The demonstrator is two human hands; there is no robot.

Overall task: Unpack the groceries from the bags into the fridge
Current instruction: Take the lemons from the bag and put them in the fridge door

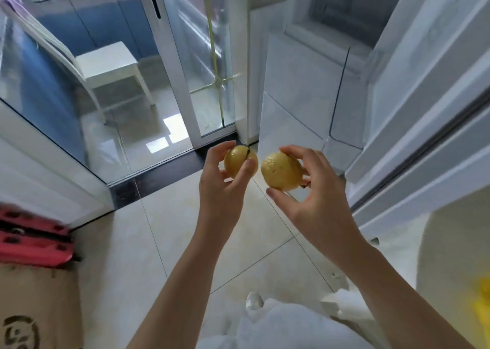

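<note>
Person at open fridge, one yellow fruit in each hand.

The fridge (297,88) stands at one o'clock, its door (424,104) swung open at two to three o'clock. Glass sliding doors (169,64) fill ten to twelve o'clock, with a white stool (111,64) behind them. A brown paper bag (34,309) sits at eight o'clock, a red case (31,242) just above it. At centre, over pale floor tiles (164,237), the left hand (222,184) has fingers and thumb curled round the left fruit (238,161); the right hand (313,189) grips the right fruit (281,172) likewise. The fruits are just beside each other, not touching, held in front of the fridge and outside it.
</note>
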